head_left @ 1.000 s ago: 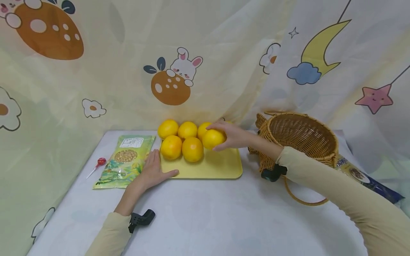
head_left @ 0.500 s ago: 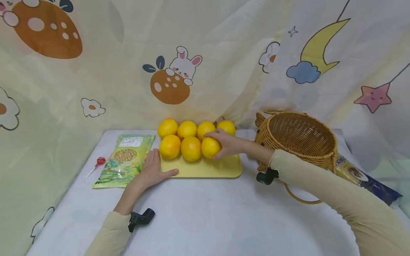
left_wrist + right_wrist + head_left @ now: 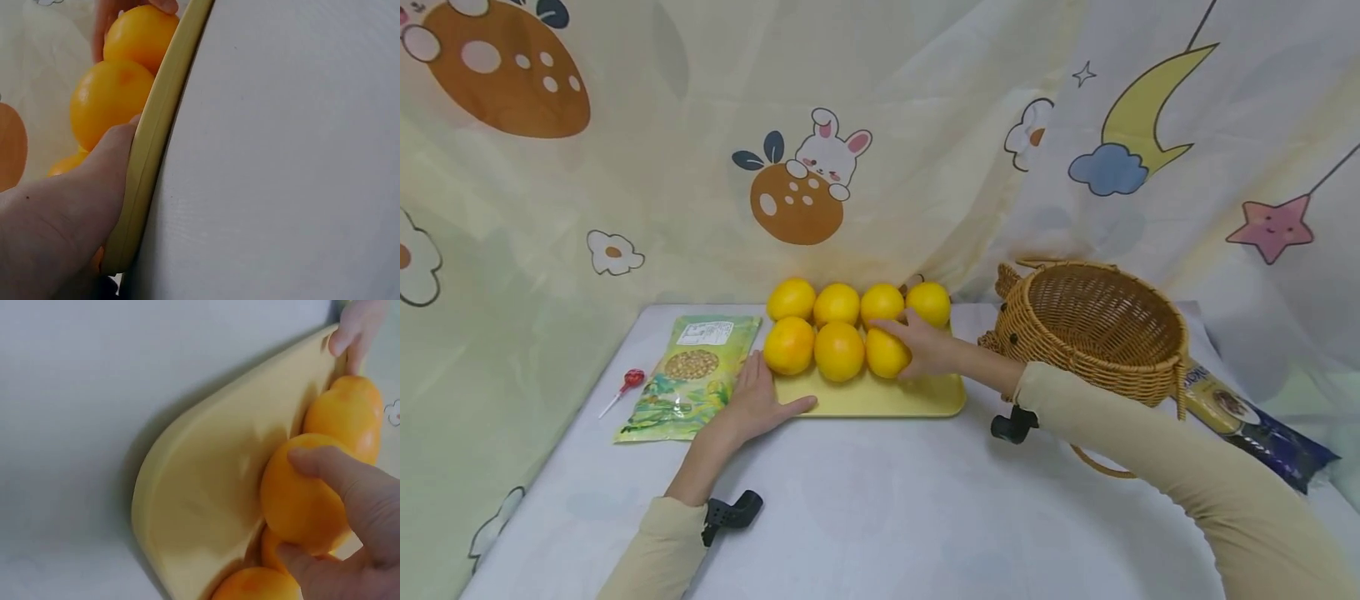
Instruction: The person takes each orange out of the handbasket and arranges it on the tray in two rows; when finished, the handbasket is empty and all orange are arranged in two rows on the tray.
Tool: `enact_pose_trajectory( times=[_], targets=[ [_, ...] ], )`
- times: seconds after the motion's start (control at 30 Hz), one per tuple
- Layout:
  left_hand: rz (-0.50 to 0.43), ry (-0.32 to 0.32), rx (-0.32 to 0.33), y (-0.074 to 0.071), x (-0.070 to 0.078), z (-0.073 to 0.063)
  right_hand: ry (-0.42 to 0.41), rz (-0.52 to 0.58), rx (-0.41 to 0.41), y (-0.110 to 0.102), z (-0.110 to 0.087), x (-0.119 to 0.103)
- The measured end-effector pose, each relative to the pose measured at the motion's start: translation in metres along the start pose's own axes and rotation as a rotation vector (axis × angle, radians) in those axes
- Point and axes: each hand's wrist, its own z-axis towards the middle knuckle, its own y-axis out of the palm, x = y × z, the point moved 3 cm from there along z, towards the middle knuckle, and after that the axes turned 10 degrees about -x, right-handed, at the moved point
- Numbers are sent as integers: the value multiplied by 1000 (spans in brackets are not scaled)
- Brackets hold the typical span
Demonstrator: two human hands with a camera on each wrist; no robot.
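Note:
A pale yellow tray bears two rows of oranges, with three in the front row. At the right end of that row, my right hand holds an orange between thumb and fingers; the right wrist view shows the thumb on its side. The middle orange and the left orange sit beside it. My left hand rests along the tray's left end, fingers straight and thumb stretched over the front rim. In the left wrist view that thumb lies against the tray wall.
Left of the tray lie a green and yellow bag and a red lollipop. A wicker basket with an animal face stands at the right, and a blue and gold packet sticks out behind it. A printed cloth hangs behind the table.
My right hand has brought its orange left and down into the front row. The other two front oranges have shifted slightly left. My left hand has stayed at the tray.

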Motion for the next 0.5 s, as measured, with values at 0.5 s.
enact_pose_trajectory(
  times=[0.5],
  targets=[
    [41, 5, -69, -8, 1, -6, 62, 114, -21, 2, -3, -6]
  ],
)
